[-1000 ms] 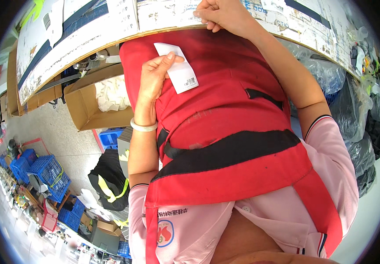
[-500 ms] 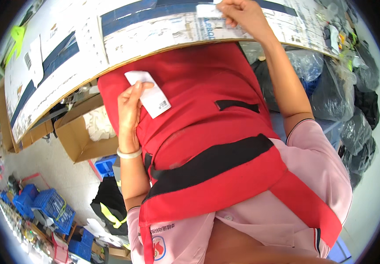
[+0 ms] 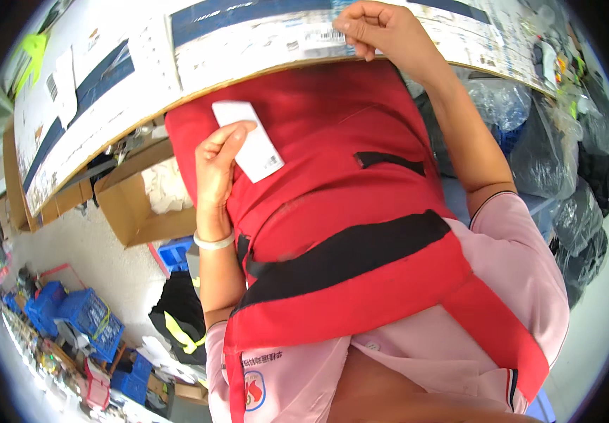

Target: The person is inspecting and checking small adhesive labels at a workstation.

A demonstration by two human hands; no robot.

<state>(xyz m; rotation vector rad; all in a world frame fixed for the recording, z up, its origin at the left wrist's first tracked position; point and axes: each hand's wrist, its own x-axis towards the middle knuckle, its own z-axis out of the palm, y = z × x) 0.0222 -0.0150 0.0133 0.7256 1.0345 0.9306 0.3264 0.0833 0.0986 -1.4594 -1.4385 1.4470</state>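
In my left hand [image 3: 218, 163] is a narrow white paper slip [image 3: 253, 144] with a small dark printed patch near its lower end. Thumb and fingers pinch its left edge above the red apron [image 3: 304, 141]. My right hand [image 3: 389, 34] is over the near edge of the white, worn tabletop [image 3: 262, 60], fingers curled and thumb closed against them. At those fingertips lies a small pale label [image 3: 325, 35] with a barcode, apparently pinched at its right end. The palm side of this hand is hidden.
An open cardboard box [image 3: 128, 211] with pale pieces inside stands below the table at left. Blue plastic baskets [image 3: 89, 317] sit on the floor farther left. Filled plastic bags [image 3: 547, 151] crowd the right side. Small loose items [image 3: 558, 63] lie on the table's right end.
My right hand has come slightly nearer along the table edge, and the barcode now shows at its fingertips. My left hand still holds the slip, now turned a little. The whole view has shifted slightly.
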